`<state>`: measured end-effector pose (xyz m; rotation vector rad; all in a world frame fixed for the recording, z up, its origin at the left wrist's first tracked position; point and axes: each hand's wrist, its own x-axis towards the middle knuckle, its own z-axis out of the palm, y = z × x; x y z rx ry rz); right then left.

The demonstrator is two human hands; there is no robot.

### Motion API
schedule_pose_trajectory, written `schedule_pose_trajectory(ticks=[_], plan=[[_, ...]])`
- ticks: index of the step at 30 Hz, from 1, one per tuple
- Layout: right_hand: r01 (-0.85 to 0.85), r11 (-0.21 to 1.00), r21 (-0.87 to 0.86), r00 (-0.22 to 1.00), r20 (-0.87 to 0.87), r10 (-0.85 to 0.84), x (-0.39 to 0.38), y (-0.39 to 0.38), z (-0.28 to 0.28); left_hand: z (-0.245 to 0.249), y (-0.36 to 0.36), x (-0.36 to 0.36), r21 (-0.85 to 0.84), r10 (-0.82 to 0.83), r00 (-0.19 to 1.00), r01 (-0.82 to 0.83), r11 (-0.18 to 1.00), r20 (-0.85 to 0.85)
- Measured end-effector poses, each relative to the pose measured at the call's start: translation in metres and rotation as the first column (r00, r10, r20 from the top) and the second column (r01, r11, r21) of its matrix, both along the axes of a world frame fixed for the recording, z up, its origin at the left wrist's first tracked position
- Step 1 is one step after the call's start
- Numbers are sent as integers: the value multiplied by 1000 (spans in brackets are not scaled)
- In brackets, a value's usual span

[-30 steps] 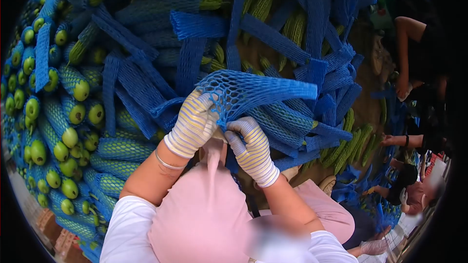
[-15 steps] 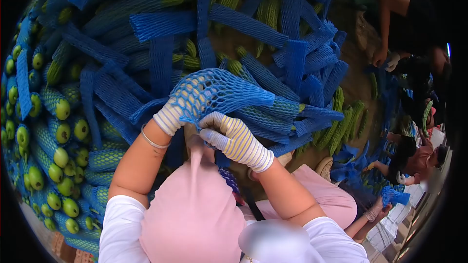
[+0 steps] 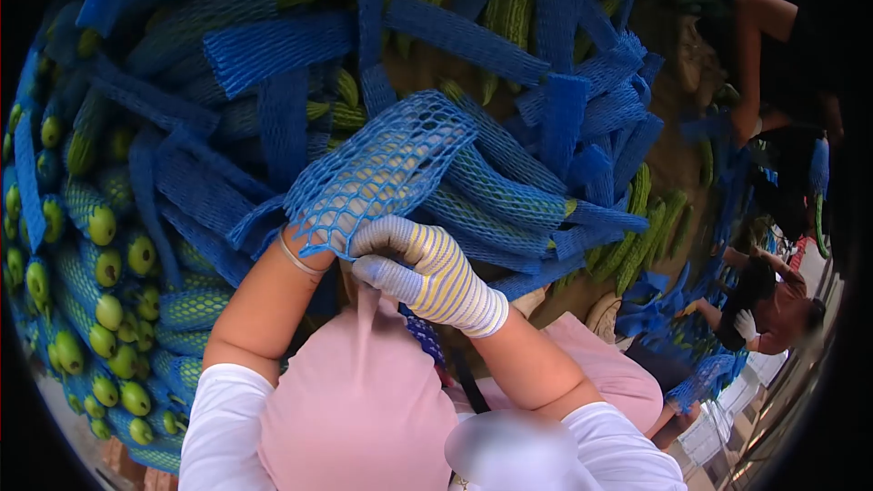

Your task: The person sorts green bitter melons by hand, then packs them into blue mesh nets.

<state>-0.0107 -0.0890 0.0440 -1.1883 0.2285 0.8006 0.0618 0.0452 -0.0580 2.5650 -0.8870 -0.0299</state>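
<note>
A blue mesh sleeve (image 3: 400,159) is pulled over my left hand (image 3: 373,184), which wears a striped glove. Through the mesh, the fingers look stretched out toward the upper right. My right hand (image 3: 427,273), in a striped glove, pinches the sleeve's lower rim near the left wrist. Just beyond the hands lie long green gourds (image 3: 505,195) wrapped in blue netting. Ridged bitter gourds (image 3: 641,227) without netting lie to the right.
Flat blue sleeves (image 3: 282,45) are strewn over the pile. Netted gourds (image 3: 109,314) are stacked on the left with their round ends outward. On the right, other people work, one with a gloved hand (image 3: 746,325).
The sleeve has been drawn further along my left hand to the wrist, and its narrow far end has widened around the fingers. My right hand has shifted slightly left with the rim.
</note>
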Motion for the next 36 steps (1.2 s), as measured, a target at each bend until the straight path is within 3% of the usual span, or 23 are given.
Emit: schedule_pose_trajectory(ticks=[1,5,7,8,9,11,12,13,14,16,18,20,21,22,23,24,25,26,28,29,30,32,36], plan=[[0,1000,-3,992,123,1,-5,6,-14,-4,-2,5,9,4,1000,-4,1000,-11],[-40,998,-40,968,246,49,-2,13,-29,-16,-11,24,35,27,999,-26,999,-36],[-334,927,-170,926,128,356,30,-6,-15,1,-17,36,114,12,996,-22,993,87],[-248,937,-247,891,322,320,43,-21,-23,20,-19,44,187,-23,978,-17,982,209],[-126,961,-245,971,166,170,58,-34,-22,15,-17,43,189,-21,979,-18,982,203],[415,863,-287,883,356,-306,94,-55,-46,-4,-13,41,-90,30,995,-39,995,-94],[563,638,-525,590,796,134,118,-78,-83,-14,-11,38,-223,23,970,-79,972,-244],[692,298,-658,430,707,562,140,-94,-99,-21,-10,36,-345,-7,923,-136,929,-384],[694,296,-656,429,707,562,146,-104,-110,-23,-9,37,-452,-58,861,-207,867,-506],[211,274,-938,638,345,688,154,-120,-123,-9,-11,36,-369,-49,866,-161,915,-498],[9,239,-971,524,208,826,139,-127,-94,-10,-5,33,-271,-23,867,-131,954,-498],[-106,239,-965,484,160,861,122,-154,-65,-25,8,22,-385,-32,913,-140,912,-407],[-140,89,-986,490,9,871,117,-178,-56,-17,8,19,-382,-27,911,-146,912,-411],[-298,-419,-857,377,-510,773,120,-187,-35,-4,5,19,-551,-101,695,-463,694,-711],[-239,-578,-780,352,-624,698,115,-188,-16,4,1,19,-509,-303,414,-760,404,-858],[-238,-583,-777,359,-628,690,110,-184,-6,3,-3,17,-517,-313,417,-755,404,-854],[-98,-139,-985,529,-170,831,105,-172,0,-1,-9,12,-561,-378,427,-724,402,-822],[115,325,-939,604,326,727,101,-158,2,-6,-13,6,-603,-441,432,-692,398,-787],[8,781,-625,960,222,168,107,-122,-12,-17,-20,2,-692,-552,450,-614,380,-702],[182,514,-838,878,374,299,117,-127,-48,-18,-22,0,-733,-603,454,-575,364,-656],[391,200,-898,767,438,468,131,-136,-93,-13,-24,-2,-734,-606,454,-573,363,-654],[270,-27,-963,922,250,295,159,-139,-127,3,-26,-3,-345,-743,132,-928,139,-656],[87,-167,-982,964,40,264,178,-118,-125,-10,-26,-22,-380,-770,129,-912,155,-624]])
